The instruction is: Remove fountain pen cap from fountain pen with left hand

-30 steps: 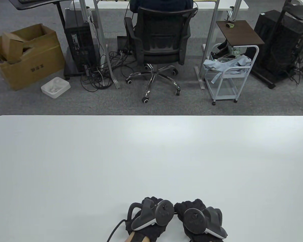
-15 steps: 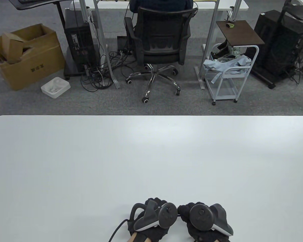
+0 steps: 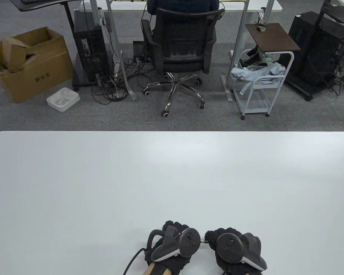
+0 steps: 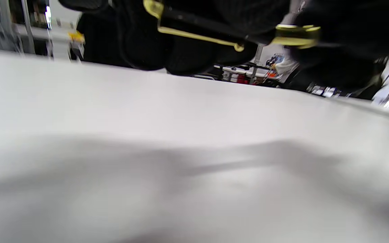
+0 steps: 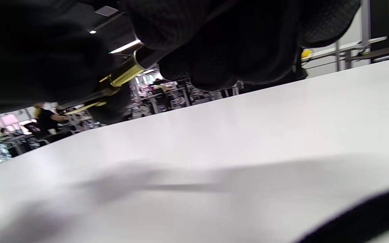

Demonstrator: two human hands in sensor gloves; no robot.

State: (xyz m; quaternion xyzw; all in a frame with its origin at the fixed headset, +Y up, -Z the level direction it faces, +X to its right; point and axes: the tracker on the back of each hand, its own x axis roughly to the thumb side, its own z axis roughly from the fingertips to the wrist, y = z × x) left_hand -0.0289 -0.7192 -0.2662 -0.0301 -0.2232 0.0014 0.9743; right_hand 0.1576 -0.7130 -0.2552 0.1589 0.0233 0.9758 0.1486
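While my knit-gloved left hand (image 4: 167,33) grips the black, gold-clipped fountain pen cap (image 4: 198,25), my right hand (image 5: 214,40) holds the fountain pen (image 5: 127,72) by its gold-banded barrel above the smooth white table (image 3: 172,177).

This is an office or lab workspace. A broad white table (image 3: 172,177) stands on grey carpet (image 3: 23,117). Beyond it a person sits in a black mesh swivel chair (image 3: 183,51) at a metal-framed desk (image 3: 246,5), with computer towers (image 3: 90,51) and tangled cables (image 3: 114,86) on the floor. A cardboard box (image 3: 28,63), a white wire cart (image 3: 261,83) and a small side table (image 3: 271,37) stand nearby.
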